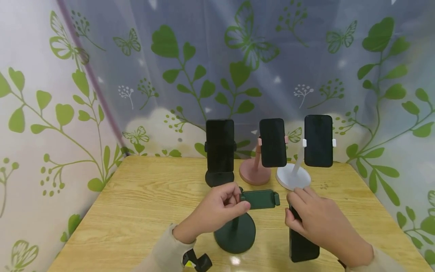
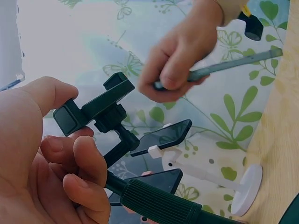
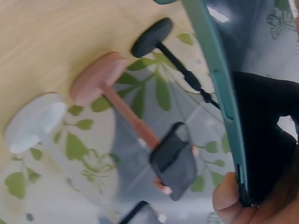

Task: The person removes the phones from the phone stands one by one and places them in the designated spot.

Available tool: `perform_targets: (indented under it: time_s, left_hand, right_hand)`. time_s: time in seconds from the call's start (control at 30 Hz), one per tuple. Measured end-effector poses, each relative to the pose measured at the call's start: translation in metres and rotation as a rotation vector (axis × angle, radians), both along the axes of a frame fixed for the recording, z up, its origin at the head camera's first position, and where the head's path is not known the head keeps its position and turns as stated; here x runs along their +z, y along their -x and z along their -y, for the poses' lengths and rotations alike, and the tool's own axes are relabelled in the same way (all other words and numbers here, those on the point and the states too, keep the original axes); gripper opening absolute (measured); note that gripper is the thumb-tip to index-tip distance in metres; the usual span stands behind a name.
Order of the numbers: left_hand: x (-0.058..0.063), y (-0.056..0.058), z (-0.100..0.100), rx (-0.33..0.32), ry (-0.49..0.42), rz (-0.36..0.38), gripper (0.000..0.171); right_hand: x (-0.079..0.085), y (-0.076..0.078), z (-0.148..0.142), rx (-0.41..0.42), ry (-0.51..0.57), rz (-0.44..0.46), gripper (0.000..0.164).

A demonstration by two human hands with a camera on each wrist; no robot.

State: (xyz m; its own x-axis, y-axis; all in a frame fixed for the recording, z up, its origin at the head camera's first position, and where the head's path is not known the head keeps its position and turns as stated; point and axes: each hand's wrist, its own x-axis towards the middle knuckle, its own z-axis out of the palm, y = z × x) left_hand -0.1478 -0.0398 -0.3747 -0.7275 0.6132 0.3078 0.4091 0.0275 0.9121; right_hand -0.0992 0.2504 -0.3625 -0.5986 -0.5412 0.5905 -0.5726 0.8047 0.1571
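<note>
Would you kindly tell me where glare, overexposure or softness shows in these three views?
Head view: a small glare spot on the table in front of the green stand; left wrist view: upper-left backdrop washed out, right hand rather soft; right wrist view: white stand soft-edged.

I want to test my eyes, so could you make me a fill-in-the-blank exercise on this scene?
The stand pinched at its clamp by the left hand is coloured ____.
In the back row, the middle stand, between the black stand and the white stand, is ____.
The right hand holds one phone; the back row's stands hold ____ more.
Missing words: green; pink; three.
</note>
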Motion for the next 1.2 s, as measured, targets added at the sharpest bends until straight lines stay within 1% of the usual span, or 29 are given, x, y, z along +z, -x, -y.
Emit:
perform_targets:
  time_s: [0.17, 0.33, 0.43, 0.73, 0.9, 1.07, 1.2]
  left_hand:
    - [0.002, 0.0, 0.001, 0.005, 0.002, 0.003, 0.024]
    - [0.002, 0.0, 0.002, 0.007, 0.002, -0.001, 0.023]
    - [0.002, 0.0, 0.002, 0.008, 0.002, -0.002, 0.022]
    - [0.001, 0.0, 0.003, 0.011, 0.013, 0.013, 0.024]
    - [0.002, -0.001, 0.002, 0.008, 0.015, 0.021, 0.023]
    - [0.003, -0.001, 0.002, 0.003, 0.016, 0.024, 0.024]
    - [0.004, -0.001, 0.003, 0.0, 0.012, 0.018, 0.023]
  right_hand:
    - [-0.016, 0.01, -0.006, -0.011, -0.01, 0.021, 0.017]
    - [-0.033, 0.024, -0.015, -0.037, -0.044, 0.069, 0.014]
    - [-0.039, 0.032, -0.02, -0.047, -0.068, 0.096, 0.014]
    - [-0.053, 0.053, -0.033, -0.09, -0.124, 0.177, 0.017]
    - [-0.058, 0.059, -0.034, -0.112, -0.142, 0.225, 0.018]
    - [-0.061, 0.064, -0.034, -0.131, -0.147, 0.288, 0.02]
    - [-0.07, 0.075, -0.034, -0.135, -0.144, 0.34, 0.022]
